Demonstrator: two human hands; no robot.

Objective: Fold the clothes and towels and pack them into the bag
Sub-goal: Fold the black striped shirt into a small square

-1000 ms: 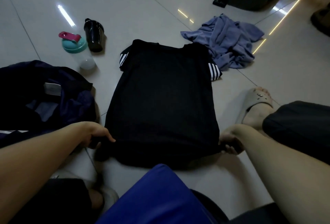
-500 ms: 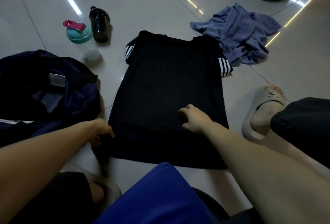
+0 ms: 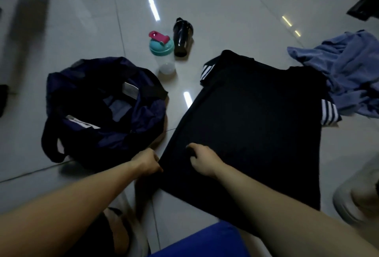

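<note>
A black T-shirt (image 3: 256,117) with white-striped sleeves lies spread flat on the tiled floor. My left hand (image 3: 146,162) grips its lower left edge. My right hand (image 3: 202,159) rests on the shirt just beside it, fingers curled down into the fabric. A dark navy bag (image 3: 102,111) sits open on the floor to the left of the shirt. A crumpled blue-grey towel (image 3: 346,72) lies at the shirt's far right shoulder, partly under the sleeve.
A clear shaker with a teal and pink lid (image 3: 162,51) and a black bottle (image 3: 181,37) lie on the floor beyond the bag. A foot in a pale slipper (image 3: 356,201) is at the right edge. Blue cloth (image 3: 205,242) covers my lap.
My right hand left the shirt's lower right corner and crossed over to the left side near my left hand. The view swung left, bringing the bag toward the middle.
</note>
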